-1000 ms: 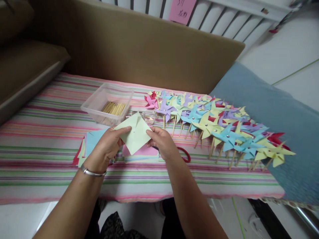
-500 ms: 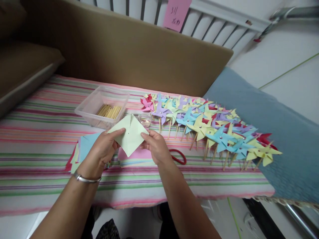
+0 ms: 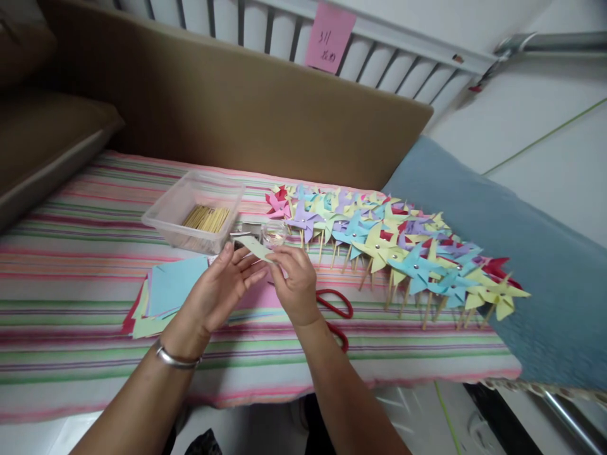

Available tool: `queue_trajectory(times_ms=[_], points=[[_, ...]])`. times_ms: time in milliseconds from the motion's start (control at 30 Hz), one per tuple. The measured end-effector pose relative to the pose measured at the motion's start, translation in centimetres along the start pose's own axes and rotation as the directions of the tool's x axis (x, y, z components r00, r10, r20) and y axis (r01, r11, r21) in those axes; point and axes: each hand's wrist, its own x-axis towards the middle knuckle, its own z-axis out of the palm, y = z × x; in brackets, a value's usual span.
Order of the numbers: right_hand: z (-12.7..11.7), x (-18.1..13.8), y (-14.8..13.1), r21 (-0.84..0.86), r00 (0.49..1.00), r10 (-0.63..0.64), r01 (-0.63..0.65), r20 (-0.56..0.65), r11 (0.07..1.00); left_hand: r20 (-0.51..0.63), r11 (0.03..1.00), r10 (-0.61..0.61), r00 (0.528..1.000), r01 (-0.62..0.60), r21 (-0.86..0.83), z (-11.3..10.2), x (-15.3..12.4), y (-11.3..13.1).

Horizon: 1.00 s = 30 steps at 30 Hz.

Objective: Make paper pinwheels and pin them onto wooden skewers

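Observation:
My left hand [image 3: 222, 287] and my right hand [image 3: 294, 283] hold a pale green paper square [image 3: 255, 248] between them above the striped cloth [image 3: 85, 265]. The paper is tilted almost edge-on to me, so only a thin strip shows. My left fingers reach up under it and my right fingers pinch its right end. A silver bangle [image 3: 176, 360] sits on my left wrist. Under my left hand lies a stack of coloured paper squares [image 3: 165, 292].
A clear plastic tub [image 3: 193, 212] of wooden sticks stands behind my hands, with a small clear dish [image 3: 275, 232] beside it. Red-handled scissors [image 3: 337, 309] lie right of my right hand. Several finished pinwheels [image 3: 389, 243] lie in rows to the right. A blue cushion [image 3: 535, 278] borders the cloth.
The green square has tipped from facing me to nearly flat and edge-on. Both hands have moved closer together and slightly up. The scissors' handles are now more exposed.

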Motion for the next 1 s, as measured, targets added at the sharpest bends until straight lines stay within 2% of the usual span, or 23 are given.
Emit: queue_trajectory(times_ms=[67,233,433,600,700,800,900,1000], points=[[0.4,-0.3,-0.1,0.004,0.998,-0.044,0.044,0.039,0.999,-0.020,0.998,0.033,0.999,-0.034,-0.050,0.0,0.0,0.1],[1.2,-0.9,-0.3,0.017,0.992,-0.077,0.075,0.100,0.997,-0.180,0.984,0.084,0.980,-0.110,-0.140,-1.0,0.7,0.2],[2.0,-1.6,-0.6,0.069,0.976,-0.146,0.137,0.163,0.988,-0.238,0.982,0.059,0.970,-0.098,-0.158,-1.2,1.1,0.0],[2.5,-2.0,-1.2,0.087,0.964,-0.154,0.137,0.217,0.987,-0.406,0.987,0.054,0.912,-0.111,-0.118,-2.0,1.6,-0.6],[2.6,-2.1,-1.6,0.116,0.962,-0.131,0.106,0.238,0.988,-0.432,0.985,0.105,0.896,-0.153,-0.079,-2.6,2.0,-0.9],[2.6,-1.9,-2.0,0.145,0.967,-0.082,0.048,0.242,0.988,-0.391,0.976,0.186,0.901,-0.215,-0.032,-2.8,2.0,-1.0],[2.4,-1.6,-2.2,0.179,0.968,-0.007,-0.040,0.251,0.983,-0.367,0.965,0.252,0.896,-0.261,0.027,-2.5,1.9,-1.2],[2.2,-1.2,-2.3,0.215,0.962,0.095,-0.152,0.256,0.965,-0.353,0.965,0.260,0.899,-0.254,0.065,-2.0,1.7,-1.3]])
